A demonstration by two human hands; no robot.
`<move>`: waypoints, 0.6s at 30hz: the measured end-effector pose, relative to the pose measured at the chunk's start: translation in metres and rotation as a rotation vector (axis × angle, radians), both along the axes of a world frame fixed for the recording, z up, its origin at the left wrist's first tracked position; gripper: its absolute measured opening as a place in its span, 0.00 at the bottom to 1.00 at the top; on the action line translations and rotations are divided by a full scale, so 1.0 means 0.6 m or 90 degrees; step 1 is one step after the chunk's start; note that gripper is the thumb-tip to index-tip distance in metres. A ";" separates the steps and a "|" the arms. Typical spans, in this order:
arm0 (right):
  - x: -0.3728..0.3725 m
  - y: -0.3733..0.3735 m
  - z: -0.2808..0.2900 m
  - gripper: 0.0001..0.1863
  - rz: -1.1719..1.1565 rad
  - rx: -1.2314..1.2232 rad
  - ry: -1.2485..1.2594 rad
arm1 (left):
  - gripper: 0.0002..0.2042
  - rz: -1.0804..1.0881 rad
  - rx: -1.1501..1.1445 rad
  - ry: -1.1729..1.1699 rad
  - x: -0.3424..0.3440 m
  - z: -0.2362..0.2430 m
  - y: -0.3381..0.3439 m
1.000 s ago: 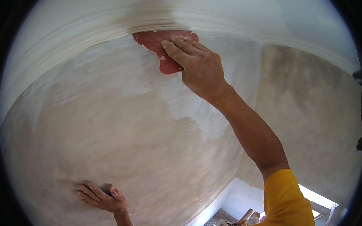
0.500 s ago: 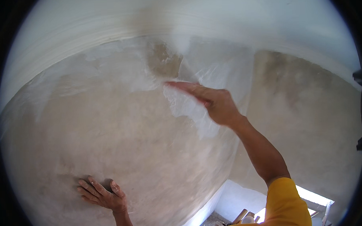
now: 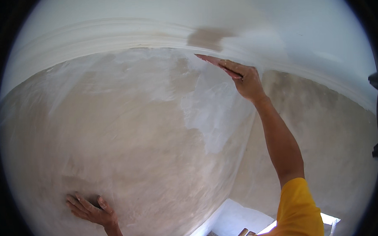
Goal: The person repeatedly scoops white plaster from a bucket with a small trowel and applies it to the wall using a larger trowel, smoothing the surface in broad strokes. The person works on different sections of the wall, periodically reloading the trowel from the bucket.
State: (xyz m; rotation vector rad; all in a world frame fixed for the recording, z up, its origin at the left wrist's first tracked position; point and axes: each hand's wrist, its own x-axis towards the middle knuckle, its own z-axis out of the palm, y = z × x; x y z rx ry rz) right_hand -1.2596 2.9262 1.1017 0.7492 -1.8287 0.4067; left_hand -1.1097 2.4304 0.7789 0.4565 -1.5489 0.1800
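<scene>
High on the plastered wall (image 3: 156, 135), just below the white moulded cornice (image 3: 107, 31), my right hand (image 3: 246, 78) grips a reddish flat scraper (image 3: 210, 60), seen almost edge-on with white smears on it. Its tip is near the top of the wall, among patchy white coating (image 3: 214, 113) over the beige surface. Low on the left, my left hand (image 3: 90, 209) rests on the wall with fingers spread, white dust on them and nothing in it.
The white ceiling (image 3: 289, 18) runs above the cornice. A second beige wall (image 3: 323, 146) meets this one at a corner on the right. At the bottom are a white lower surface (image 3: 238, 216), a bright opening and some wooden handles (image 3: 243, 233), partly hidden by my yellow sleeve (image 3: 300, 205).
The scraper, first flat at the cornice, dipped down half a second ago and is now raised again, edge-on and farther right. My left hand sits slightly lower and farther left in view.
</scene>
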 end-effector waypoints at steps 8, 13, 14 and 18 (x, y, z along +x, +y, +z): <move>0.132 -0.022 0.041 0.22 -0.073 0.031 0.007 | 0.38 -0.019 -0.007 0.034 0.070 -0.007 -0.004; 0.121 -0.015 0.054 0.18 -0.098 0.032 -0.015 | 0.38 -0.032 -0.008 0.049 0.062 -0.020 0.017; 0.116 -0.011 0.056 0.18 -0.081 0.055 -0.009 | 0.38 -0.028 0.002 0.032 0.061 -0.024 0.019; 0.112 0.002 0.062 0.19 -0.088 0.070 -0.006 | 0.38 -0.025 0.008 0.030 0.065 -0.032 0.023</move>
